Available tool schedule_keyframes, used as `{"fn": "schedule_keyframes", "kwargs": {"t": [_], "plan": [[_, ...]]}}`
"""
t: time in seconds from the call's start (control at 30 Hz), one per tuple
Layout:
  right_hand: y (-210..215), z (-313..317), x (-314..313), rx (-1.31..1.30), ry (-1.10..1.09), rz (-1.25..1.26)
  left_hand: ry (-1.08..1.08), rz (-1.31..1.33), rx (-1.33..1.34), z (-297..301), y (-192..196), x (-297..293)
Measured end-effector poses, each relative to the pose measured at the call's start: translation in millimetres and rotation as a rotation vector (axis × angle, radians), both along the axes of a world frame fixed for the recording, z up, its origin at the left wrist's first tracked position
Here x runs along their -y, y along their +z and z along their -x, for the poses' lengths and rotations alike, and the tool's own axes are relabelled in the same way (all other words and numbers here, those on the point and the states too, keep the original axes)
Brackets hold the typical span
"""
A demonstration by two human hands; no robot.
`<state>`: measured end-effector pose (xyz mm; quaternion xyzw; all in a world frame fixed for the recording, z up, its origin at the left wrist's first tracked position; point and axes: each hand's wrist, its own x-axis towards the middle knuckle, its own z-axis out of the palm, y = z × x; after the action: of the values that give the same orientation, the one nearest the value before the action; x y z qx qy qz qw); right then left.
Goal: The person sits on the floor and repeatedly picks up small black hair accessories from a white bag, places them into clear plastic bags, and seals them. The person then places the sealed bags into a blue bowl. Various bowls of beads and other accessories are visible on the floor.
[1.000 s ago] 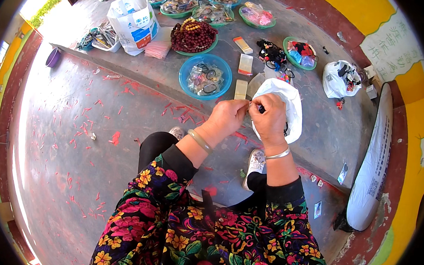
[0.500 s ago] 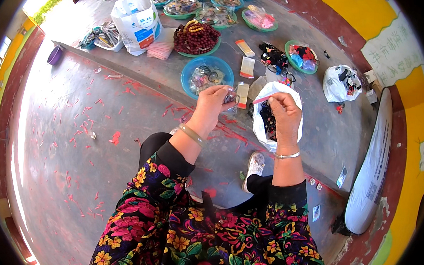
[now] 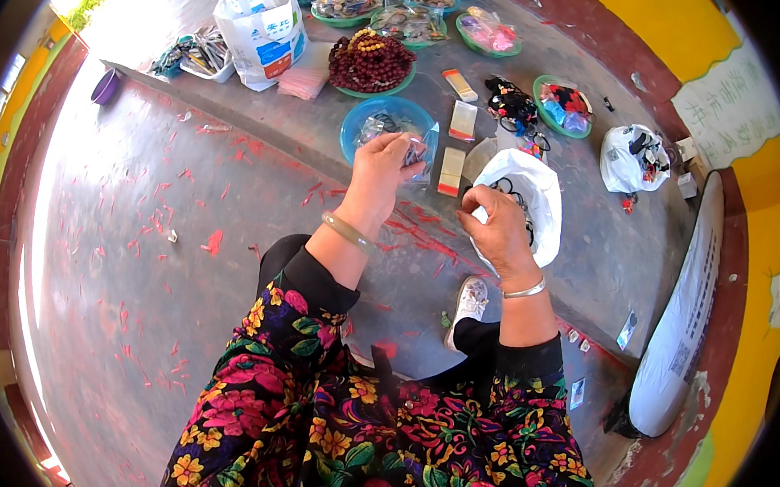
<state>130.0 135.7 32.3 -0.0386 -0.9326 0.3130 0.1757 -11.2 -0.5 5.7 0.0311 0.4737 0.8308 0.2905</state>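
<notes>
The left hand [image 3: 384, 167] pinches a clear plastic packet [image 3: 429, 152] between thumb and fingers, holding it over the near right edge of a blue basin [image 3: 351, 123]. The right hand [image 3: 501, 228] is curled in front of an open white bag [image 3: 550, 200]; I cannot tell whether its fingertips meet or grip anything. Dark loops [image 3: 511, 190] lie inside that bag. Beyond the hands, small flat boxes [image 3: 451, 171] rest on the floor, and dark red beads [image 3: 370, 64] fill a green basin [image 3: 403, 85].
</notes>
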Motion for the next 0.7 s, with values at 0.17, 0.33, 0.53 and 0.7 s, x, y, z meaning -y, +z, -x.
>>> {"fn": "schedule_keyframes", "kwargs": {"t": [0.17,0.33,0.53,0.7], "plan": [[-7.6,-0.1,2.0,0.034,0.002,0.388,-0.013,-0.030,0.005,-1.4,-0.9,-0.2],[-6.9,-4.0,-9.9,0.387,0.091,0.472,-0.019,-0.020,0.001,-4.0,0.6,-0.7],[-2.5,-4.5,-13.8,0.461,0.252,0.507,-0.043,-0.002,-0.009,-4.8,-1.5,-1.4],[-14.5,-2.9,-16.9,0.441,0.111,0.305,-0.063,0.013,-0.017,-5.6,-4.1,-2.9]]}}
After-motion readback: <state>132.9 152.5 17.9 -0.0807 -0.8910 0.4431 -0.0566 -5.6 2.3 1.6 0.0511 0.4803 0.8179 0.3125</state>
